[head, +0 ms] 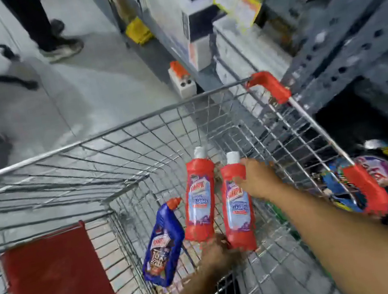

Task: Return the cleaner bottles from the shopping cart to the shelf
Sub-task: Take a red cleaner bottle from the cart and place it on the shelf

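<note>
Red bottle [236, 204] gripped by right hand [258, 179], left hand [218, 248] at its base.

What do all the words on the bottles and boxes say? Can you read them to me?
"HARPIC" on the left red bottle; the smaller words under it are too blurred.
"HARPIC" on the right red bottle, under the right hand; the rest is blurred.
"HARPIC" on the blue bottle; the big words below are smeared.
The shelf boxes and yellow tag are too blurred to read.
</note>
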Demonstrator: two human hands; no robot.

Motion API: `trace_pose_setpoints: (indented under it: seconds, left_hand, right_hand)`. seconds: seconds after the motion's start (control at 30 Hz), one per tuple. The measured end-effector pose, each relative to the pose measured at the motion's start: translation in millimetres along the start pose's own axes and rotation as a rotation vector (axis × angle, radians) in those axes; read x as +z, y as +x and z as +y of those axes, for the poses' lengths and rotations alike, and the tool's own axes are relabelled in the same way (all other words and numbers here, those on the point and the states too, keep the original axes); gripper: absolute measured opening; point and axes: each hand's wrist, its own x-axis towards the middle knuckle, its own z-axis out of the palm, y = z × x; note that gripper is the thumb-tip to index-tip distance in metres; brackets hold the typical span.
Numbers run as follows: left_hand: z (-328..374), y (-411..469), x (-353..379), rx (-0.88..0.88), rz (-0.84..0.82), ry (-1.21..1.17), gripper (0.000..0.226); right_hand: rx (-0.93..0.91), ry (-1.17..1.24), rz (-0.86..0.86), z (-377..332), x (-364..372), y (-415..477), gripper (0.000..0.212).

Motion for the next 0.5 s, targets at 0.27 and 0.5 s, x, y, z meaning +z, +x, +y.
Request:
trace_pose_setpoints:
  seconds: [0.27,0.5]
  left_hand:
    - [-26.2,37.9,35.8,-0.148,0.152,-0.31,0.051]
    - [-19.9,24.5,33.3,-0.065,0.152,-0.314,0.056]
  right_hand:
    - [0.221,0.201,-0.021,23.9,40.4,55.8,0.063]
    - [0.123,0.332,-0.137,-3.1,16.1,36.6,0.058]
